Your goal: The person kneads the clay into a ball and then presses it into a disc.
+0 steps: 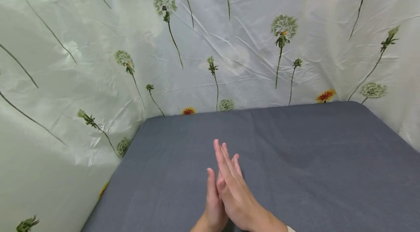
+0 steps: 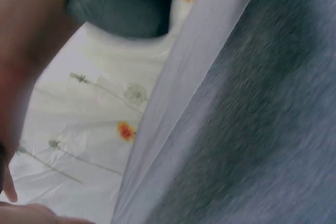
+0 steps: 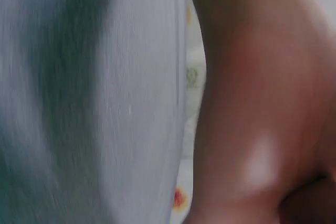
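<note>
Low in the middle of the head view, the left hand [image 1: 214, 208] and the right hand [image 1: 238, 199] are set palm to palm, with straight fingers pointing up and away. The right hand overlaps much of the left one, so most of the left fingers are hidden. No object shows between the palms. Skin of a hand and wrist [image 3: 257, 103] fills the right side of the right wrist view. In the left wrist view, parts of a hand [image 2: 39, 213] show at the lower left, below a blurred forearm [image 2: 26, 30].
A dark grey covered surface [image 1: 183, 159] like a table or bed lies beneath the hands. Behind and to the left hangs a pale, wrinkled curtain [image 1: 203, 39] printed with dandelions and orange flowers. A blurred dark rounded thing [image 2: 126, 6] tops the left wrist view.
</note>
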### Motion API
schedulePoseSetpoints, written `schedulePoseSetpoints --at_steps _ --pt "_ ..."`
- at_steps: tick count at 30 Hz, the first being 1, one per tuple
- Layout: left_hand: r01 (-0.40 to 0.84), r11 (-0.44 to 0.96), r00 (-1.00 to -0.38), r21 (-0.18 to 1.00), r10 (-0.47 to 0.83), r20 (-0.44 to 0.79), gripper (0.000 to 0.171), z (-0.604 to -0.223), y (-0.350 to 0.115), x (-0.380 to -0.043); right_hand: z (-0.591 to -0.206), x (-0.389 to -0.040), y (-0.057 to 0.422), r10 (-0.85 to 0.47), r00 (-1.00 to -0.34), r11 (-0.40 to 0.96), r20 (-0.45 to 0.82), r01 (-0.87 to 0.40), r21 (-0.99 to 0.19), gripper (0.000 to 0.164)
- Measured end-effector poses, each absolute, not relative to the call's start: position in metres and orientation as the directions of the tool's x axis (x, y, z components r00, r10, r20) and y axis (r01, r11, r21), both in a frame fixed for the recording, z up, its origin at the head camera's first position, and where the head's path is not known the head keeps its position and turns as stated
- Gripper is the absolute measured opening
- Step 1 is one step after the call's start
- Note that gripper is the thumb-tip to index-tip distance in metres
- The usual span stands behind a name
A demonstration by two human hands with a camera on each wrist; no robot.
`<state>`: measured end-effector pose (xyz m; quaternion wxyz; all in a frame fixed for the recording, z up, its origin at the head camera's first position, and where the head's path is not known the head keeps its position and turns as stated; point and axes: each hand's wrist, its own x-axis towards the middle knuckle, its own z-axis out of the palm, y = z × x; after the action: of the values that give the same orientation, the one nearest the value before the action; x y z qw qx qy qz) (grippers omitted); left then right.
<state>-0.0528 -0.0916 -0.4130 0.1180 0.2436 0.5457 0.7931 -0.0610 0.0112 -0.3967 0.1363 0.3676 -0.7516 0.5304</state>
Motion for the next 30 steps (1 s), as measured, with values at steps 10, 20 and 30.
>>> schedulePoseSetpoints --at_steps 10,20,30 --pt "0.177 -0.334 -0.857 0.926 0.411 0.312 0.066 -0.405 -0.099 -0.053 -0.411 -0.089 0.026 -0.397 -0.857 0.09 0.327 -0.391 -0.916 0.057" --pt "0.287 -0.261 -0.913 0.922 0.215 0.346 0.066 -0.399 -0.116 -0.065 -0.413 -0.061 0.013 -0.558 -0.817 -0.091 0.144 -0.112 -0.99 0.059" --pt "0.169 -0.327 -0.925 0.93 0.274 0.264 0.063 -0.416 -0.103 -0.065 -0.387 -0.061 0.014 -0.534 -0.802 -0.14 0.266 -0.227 -0.964 0.057"
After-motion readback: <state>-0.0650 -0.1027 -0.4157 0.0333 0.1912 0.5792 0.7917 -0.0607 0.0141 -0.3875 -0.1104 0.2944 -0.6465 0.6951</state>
